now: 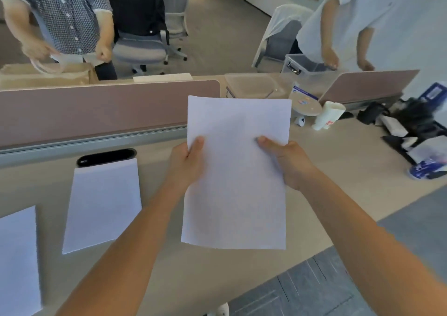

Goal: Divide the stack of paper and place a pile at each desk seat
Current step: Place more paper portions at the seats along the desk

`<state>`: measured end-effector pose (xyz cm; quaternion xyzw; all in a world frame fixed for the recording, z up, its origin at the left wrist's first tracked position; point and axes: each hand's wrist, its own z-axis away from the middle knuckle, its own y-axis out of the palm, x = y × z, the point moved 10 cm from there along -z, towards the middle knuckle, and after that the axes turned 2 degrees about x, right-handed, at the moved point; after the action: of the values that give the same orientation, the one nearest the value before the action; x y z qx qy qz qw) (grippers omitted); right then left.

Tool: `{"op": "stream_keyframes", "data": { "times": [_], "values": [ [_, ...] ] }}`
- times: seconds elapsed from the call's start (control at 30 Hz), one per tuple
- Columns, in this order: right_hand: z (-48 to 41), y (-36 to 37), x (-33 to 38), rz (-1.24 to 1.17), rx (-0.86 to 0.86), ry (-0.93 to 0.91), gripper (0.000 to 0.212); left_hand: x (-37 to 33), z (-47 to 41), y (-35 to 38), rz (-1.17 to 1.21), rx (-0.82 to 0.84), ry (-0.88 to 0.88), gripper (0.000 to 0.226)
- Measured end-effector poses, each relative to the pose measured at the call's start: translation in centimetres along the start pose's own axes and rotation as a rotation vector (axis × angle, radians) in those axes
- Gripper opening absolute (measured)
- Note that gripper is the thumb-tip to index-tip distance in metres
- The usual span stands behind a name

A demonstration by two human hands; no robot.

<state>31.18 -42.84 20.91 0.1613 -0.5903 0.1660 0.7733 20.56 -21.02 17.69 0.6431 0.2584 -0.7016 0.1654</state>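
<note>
Both hands gripped a stack (238, 170) of white paper, held up above the bench (338, 170) and tilted toward the camera. The left hand (186, 163) pinched the stack's left edge, thumb on the top sheet and fingers hidden beneath. The right hand (290, 164) pinched the right edge the same way, at about the same height. A pile (104, 206) of paper lay flat on the bench to the left of the stack, its far edge touching a dark cable slot (106, 157). A second pile (18, 262) lay farther left, cut off by the frame edge and apart from the first. A pink divider (96, 110) ran along the back of the bench. To the right stood a white cup (326, 117), with dark clutter (411, 124) beyond it. Across the divider, one person (65, 13) stood at the left handling a bag, and another (367, 13) at the right reached into a clear bin (307, 70).
</note>
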Motion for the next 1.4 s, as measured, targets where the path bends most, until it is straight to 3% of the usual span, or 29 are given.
{"op": "stream_keyframes", "data": {
  "times": [0.17,0.4,0.53,0.67,0.77,0.93,1.2,1.4],
  "values": [
    [2.0,-5.1,0.2,0.051,-0.106,0.022,0.034,-0.1,-0.8,4.1,0.048,0.073,-0.030,0.037],
    [0.8,-12.3,-0.7,0.339,-0.277,-0.111,0.027,2.2,-1.5,11.9,0.198,0.168,-0.325,0.037],
    [-2.7,-18.0,-2.4,0.442,-0.261,-0.150,0.032,4.3,-3.0,17.9,0.231,0.216,-0.405,0.045],
    [-8.2,-25.7,-5.7,0.395,-0.254,-0.090,0.031,7.5,-4.4,25.4,0.236,0.190,-0.503,0.046],
    [-12.8,-31.7,-8.0,0.367,-0.256,-0.046,0.034,8.7,-5.9,30.9,0.082,0.161,-0.435,0.041],
    [-20.5,-38.3,-9.3,0.523,-0.193,-0.010,0.039,7.7,-9.2,38.2,-0.192,-0.047,-0.282,0.040],
    [-34.3,-45.5,-12.6,0.845,-0.059,0.067,0.034,14.3,-16.8,48.7,-0.425,-0.071,-0.462,0.044],
    [-41.1,-45.9,-16.3,0.978,0.016,0.063,0.036,19.2,-20.5,51.3,-0.560,-0.132,-0.571,0.045]
  ]
}}
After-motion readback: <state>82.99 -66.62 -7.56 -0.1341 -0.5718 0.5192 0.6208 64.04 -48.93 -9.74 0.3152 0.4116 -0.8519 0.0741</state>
